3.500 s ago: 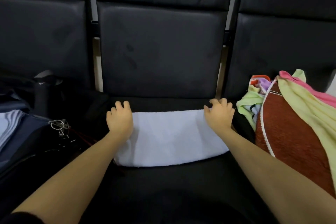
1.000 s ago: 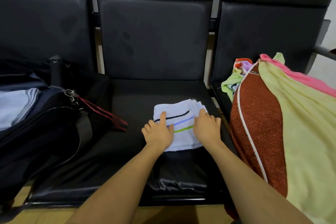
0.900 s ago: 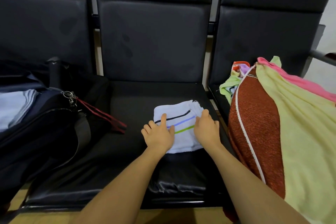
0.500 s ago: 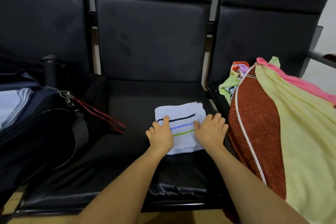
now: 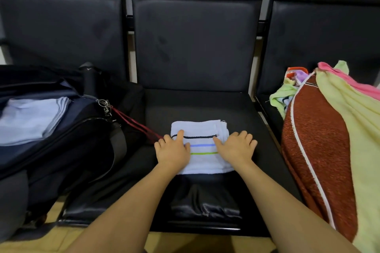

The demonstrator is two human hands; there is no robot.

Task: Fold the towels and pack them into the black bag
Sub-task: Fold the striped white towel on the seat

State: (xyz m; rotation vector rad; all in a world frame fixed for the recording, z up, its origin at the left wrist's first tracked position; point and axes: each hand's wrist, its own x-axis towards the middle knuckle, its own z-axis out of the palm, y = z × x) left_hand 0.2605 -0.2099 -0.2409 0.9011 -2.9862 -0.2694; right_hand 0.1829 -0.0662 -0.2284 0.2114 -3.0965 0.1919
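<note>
Fingers of both hands lie flat on folded white towel, between black bag and towel pile.

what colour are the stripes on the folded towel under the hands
In the head view, the folded white towel on the black seat shows three stripes: dark navy or black, then blue, then green.

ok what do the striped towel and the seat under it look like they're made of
The striped towel: soft woven cloth, probably cotton terry, matte with a nubby surface and layered folded edges. The seat: black leather or faux leather, which one is unclear; smooth, with shiny wrinkles at its front edge.
</note>
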